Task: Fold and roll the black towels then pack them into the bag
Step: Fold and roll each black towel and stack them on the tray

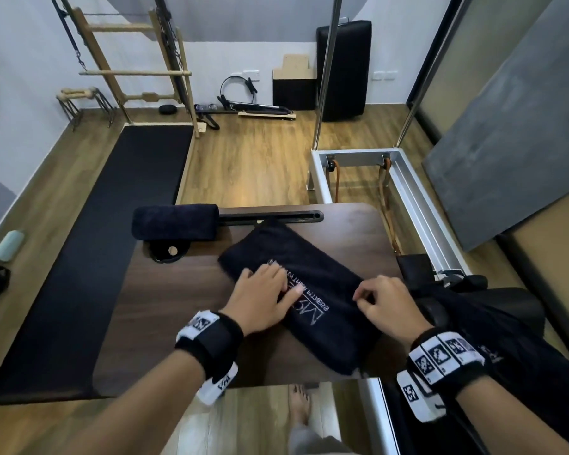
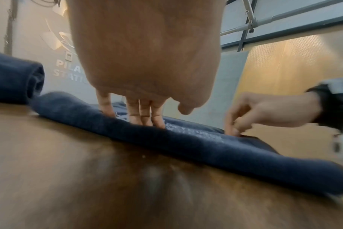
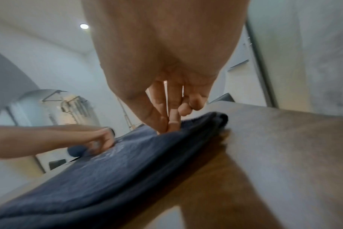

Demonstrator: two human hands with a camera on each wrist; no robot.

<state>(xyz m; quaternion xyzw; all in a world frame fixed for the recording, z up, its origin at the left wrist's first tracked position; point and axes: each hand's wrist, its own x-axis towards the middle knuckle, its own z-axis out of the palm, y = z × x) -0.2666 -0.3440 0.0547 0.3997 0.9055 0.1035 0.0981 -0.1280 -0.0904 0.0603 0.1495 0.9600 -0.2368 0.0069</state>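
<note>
On the table [image 1: 165, 290], the folded black towel [image 1: 329, 310] lies under both hands: the left hand [image 1: 260, 298] presses flat with straight fingers, while the right hand [image 1: 386, 302] pinches its far edge.

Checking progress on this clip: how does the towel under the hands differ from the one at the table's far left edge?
The folded towel lies flat, a long slab set diagonally; the rolled towel is a tight cylinder. White lettering shows on the folded one, none on the rolled one. The left hand presses the folded towel and the right hand pinches its edge; the rolled one lies untouched. Both are dark and rest on the wooden table.
</note>
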